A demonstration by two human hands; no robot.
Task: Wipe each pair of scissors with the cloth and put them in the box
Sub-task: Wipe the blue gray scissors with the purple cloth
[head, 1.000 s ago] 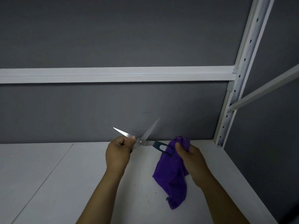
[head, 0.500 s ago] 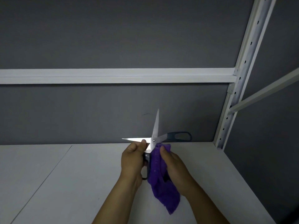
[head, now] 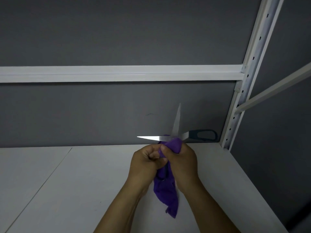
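A pair of scissors [head: 176, 125] with steel blades spread wide is held above the white shelf. One blade points left, the other points up. One dark blue handle [head: 202, 135] sticks out to the right; the other handle is hidden between my hands. My left hand [head: 145, 163] grips that lower hidden handle. My right hand [head: 182, 161] holds the purple cloth [head: 165, 190] bunched against the pivot of the scissors, and the cloth's tail hangs down between my wrists. No box is in view.
The white shelf board [head: 67, 190] spreads left and forward, with a seam running diagonally at its left. A grey back wall carries a white horizontal rail [head: 117, 74]. A white perforated upright [head: 244, 91] stands at the right corner.
My right hand has brought the cloth up from beside the handle onto the pivot. The scissors have turned, one blade now pointing up, and my left hand has shifted from the blade to the lower handle.
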